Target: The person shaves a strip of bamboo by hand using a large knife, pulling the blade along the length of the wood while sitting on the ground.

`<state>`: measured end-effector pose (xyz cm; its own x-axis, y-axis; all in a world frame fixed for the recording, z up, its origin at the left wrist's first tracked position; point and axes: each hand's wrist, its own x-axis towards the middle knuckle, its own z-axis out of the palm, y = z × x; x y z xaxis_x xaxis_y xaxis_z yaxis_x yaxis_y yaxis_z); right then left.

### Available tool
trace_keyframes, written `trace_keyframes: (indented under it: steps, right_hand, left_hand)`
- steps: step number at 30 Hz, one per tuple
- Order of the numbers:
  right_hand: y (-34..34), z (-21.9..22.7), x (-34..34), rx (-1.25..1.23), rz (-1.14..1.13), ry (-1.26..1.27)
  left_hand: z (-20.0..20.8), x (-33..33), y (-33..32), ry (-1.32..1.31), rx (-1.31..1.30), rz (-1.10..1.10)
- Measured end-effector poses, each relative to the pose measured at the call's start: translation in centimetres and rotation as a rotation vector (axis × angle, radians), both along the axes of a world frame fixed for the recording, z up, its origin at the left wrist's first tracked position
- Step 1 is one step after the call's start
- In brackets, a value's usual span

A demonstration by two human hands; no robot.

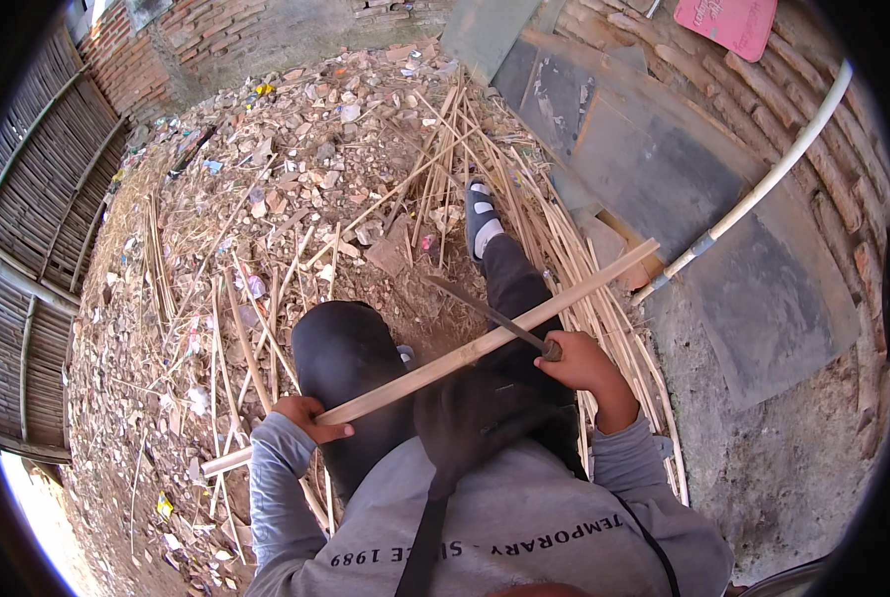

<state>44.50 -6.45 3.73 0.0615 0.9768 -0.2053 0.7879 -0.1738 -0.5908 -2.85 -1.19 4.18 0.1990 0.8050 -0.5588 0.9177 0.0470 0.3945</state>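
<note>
A long pale bamboo strip (435, 375) lies slantwise across my lap, its far end rising to the right. My left hand (308, 418) grips it near its lower left end, the thumb along the top. In my right hand (589, 368) is a knife (499, 320), held by its dark handle. Its blade points up and left and crosses the strip around the middle. Whether the edge bites into the bamboo or only rests on it, I cannot tell. My legs, in dark trousers, are under the strip.
Loose bamboo strips (455, 149) lie piled ahead and along my right side. More thin sticks (241, 348) are scattered on the rubble ground to the left. Dark flat panels (634, 139) and a white pole (763, 189) lean at the right. A woven bamboo wall (42, 189) stands left.
</note>
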Motion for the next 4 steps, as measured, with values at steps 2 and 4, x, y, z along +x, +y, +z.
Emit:
trace_keyframes:
  steps: [2,4]
  right_hand:
    - [-0.19,-0.11,-0.83,-0.037,0.054,0.011]
    - [-0.13,-0.12,-1.04,-0.091,0.061,0.030]
  left_hand:
    - [0.00,-0.03,-0.03,0.019,0.011,-0.005]
    - [0.43,0.17,0.07,0.070,0.001,-0.041]
